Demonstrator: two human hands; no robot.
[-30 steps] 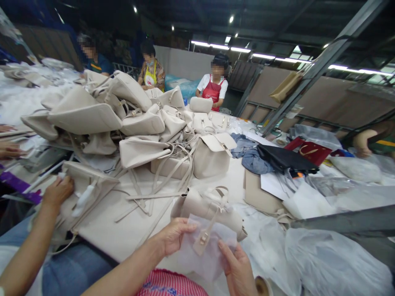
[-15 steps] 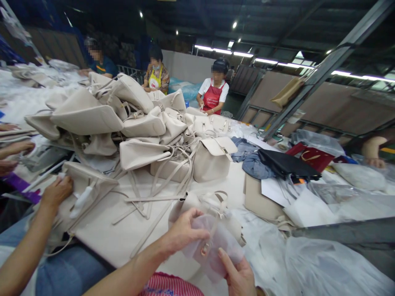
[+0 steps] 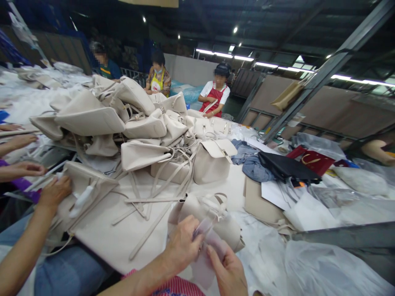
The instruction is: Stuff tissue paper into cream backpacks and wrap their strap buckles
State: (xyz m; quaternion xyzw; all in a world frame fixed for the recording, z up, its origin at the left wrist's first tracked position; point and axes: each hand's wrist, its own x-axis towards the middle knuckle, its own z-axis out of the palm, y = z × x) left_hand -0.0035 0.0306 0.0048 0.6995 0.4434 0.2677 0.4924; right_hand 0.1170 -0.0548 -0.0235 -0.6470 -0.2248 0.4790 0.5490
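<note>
Low in the middle, a thin translucent wrapping sheet is folded around the clasp tab of a beige handbag. My left hand pinches the sheet from the left, its fingers curled. On the right side my right hand grips the same sheet between thumb and fingers. The clasp itself is mostly covered by the sheet and fingers. Just beyond my hands, the handbag lies on its side on the table, with its handle loop towards the back.
A big heap of beige handbags covers the table's left and middle. At left, a co-worker's hand holds another bag. Clear plastic bags lie at right, below a grey metal beam. Several co-workers are around the table.
The sheet, spread flat under the clasp tab earlier, is now folded over it. My left hand has moved over the clasp, and my hands are closer together.
</note>
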